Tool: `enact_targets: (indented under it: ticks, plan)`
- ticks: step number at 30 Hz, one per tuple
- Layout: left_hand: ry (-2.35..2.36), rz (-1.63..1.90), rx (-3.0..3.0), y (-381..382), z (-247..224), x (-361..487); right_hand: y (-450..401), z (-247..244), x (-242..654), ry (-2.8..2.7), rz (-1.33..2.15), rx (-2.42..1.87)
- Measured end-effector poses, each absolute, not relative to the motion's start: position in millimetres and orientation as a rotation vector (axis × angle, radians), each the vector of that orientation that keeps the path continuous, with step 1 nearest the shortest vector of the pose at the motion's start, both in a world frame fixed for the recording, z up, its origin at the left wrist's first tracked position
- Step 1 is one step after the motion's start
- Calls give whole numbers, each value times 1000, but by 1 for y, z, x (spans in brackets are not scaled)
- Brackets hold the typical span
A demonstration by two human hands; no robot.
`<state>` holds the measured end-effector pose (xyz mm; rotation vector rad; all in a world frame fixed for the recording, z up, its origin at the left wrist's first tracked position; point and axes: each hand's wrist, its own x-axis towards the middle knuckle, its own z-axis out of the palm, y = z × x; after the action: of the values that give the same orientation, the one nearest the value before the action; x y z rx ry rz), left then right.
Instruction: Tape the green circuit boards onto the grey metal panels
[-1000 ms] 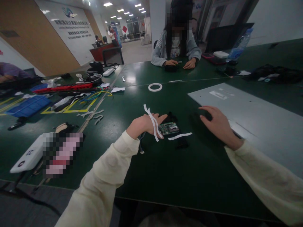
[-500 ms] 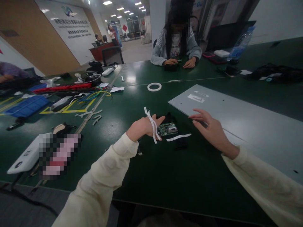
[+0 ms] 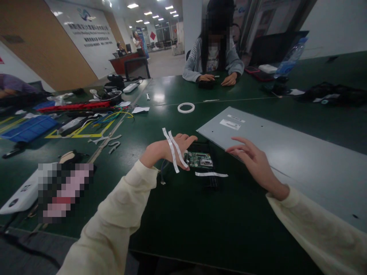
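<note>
My left hand [image 3: 182, 144] rests at the left end of a small green circuit board [image 3: 197, 159], its fingers spread along the far side and the near edge. Two white tape strips [image 3: 173, 149] lie across the back of that hand. Black parts [image 3: 212, 182] show around the board, their shape hard to make out. Along the board's near side is another white strip [image 3: 211, 174]. My right hand [image 3: 252, 158] hovers by the edge of a large grey panel [image 3: 275, 145], fingers loosely stretched and holding nothing.
A white tape roll [image 3: 186, 108] lies beyond the board. Grey scraps [image 3: 104, 139], a blue tray [image 3: 30, 128] and coloured wires [image 3: 116, 115] are to the left. A white device [image 3: 25, 193] is at the near left. Across the table sits a person [image 3: 213, 57].
The view has shifted slightly. My left hand has slid a little left, uncovering more of the board, and the strips on it stand wider apart. My right hand stays by the panel.
</note>
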<state>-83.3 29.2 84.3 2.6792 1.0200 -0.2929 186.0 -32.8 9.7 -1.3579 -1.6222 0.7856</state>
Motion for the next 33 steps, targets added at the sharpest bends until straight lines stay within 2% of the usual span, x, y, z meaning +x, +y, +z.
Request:
enact_targets:
  ticks: [7,12,16,22,33]
  plan:
    - [959,56,2680,31,114,-107,-40,12,183,-1713,894,-1314]
    - [989,172,2650,34,124,-115,-59,19,162,-1898,1011,-1109]
    - [990,226,2669,37,118,-111,-81,26,145,-2037,1085,-960]
    - [978,230,2671,37,100,-93,-104,32,137,-2330,978,-764]
    - [858,196,2732,36,68,-67,-119,7,112,-2394,937,-358]
